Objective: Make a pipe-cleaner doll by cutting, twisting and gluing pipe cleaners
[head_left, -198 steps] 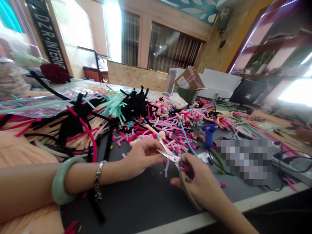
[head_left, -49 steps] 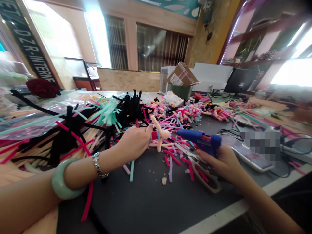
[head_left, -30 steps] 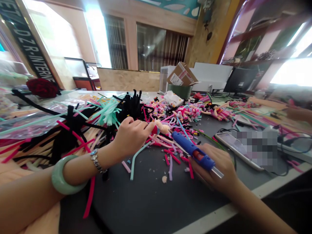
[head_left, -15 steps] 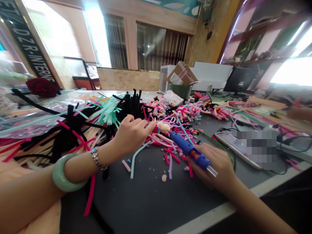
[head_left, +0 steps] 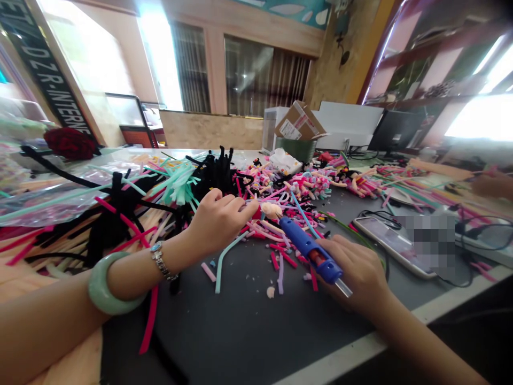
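Observation:
My left hand [head_left: 218,222] pinches a small doll figure [head_left: 271,210] made of fuzzy pipe cleaners, its pale round end facing right and a bit of red and teal next to my fingertips. My right hand [head_left: 356,267] is wrapped round a blue hot glue gun [head_left: 306,243], with a clear glue stick poking out of its back end. The gun's nozzle points up and left and is at the doll's pale end; whether it touches I cannot tell. Short pink and lilac pipe cleaner pieces [head_left: 280,272] lie on the dark table below.
Bundles of black [head_left: 212,174] and mint pipe cleaners [head_left: 178,182] are heaped at left. Several finished-looking small dolls [head_left: 312,182] lie behind my hands. A phone [head_left: 393,246] and cables are at right, near another person's blurred hand [head_left: 492,184]. A cardboard box [head_left: 300,122] stands at the back.
The rear of the glue gun has shifted slightly left and down, its nozzle staying by the doll's pale end. My left hand keeps its hold, almost still.

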A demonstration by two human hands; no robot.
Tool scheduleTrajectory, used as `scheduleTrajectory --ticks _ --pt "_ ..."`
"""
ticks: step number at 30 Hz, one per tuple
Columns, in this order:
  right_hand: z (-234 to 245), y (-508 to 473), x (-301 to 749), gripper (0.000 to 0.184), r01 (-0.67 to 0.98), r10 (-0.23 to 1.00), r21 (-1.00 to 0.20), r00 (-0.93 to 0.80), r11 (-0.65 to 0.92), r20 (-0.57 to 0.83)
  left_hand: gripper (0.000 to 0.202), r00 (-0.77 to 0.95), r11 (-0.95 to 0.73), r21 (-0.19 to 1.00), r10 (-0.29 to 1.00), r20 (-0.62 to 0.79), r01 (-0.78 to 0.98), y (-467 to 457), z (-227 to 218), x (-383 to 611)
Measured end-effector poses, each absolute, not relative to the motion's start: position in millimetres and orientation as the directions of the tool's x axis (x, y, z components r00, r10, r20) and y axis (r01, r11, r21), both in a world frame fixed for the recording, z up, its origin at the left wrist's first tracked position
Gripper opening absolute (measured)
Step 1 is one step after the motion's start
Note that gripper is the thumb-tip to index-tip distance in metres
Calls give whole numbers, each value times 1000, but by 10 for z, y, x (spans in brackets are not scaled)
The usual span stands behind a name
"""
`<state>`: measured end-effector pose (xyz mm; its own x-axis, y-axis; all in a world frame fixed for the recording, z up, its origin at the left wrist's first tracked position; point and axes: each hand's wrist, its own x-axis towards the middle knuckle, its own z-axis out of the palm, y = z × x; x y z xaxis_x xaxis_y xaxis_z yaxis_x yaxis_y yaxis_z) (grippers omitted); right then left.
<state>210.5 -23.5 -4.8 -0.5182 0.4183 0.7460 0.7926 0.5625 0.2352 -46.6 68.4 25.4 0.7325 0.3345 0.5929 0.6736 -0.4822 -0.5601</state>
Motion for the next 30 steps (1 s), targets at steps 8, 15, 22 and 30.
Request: scheduleTrajectory --ticks 8,15,22,30 --pt "-37 -244 2090 25 796 404 261 -524 546 750 32 735 -477 -569 321 597 670 692 235 -481" --pt "-46 -239 2090 24 793 451 213 -519 570 727 37 732 -491 -550 351 584 675 684 235 -478" --pt "-48 -242 2098 22 799 438 235 -519 554 734 37 738 -495 -555 349 577 668 672 248 -473" --pt "-45 -248 2113 20 803 443 229 -513 551 735 33 731 -485 -555 346 588 676 675 246 -478"
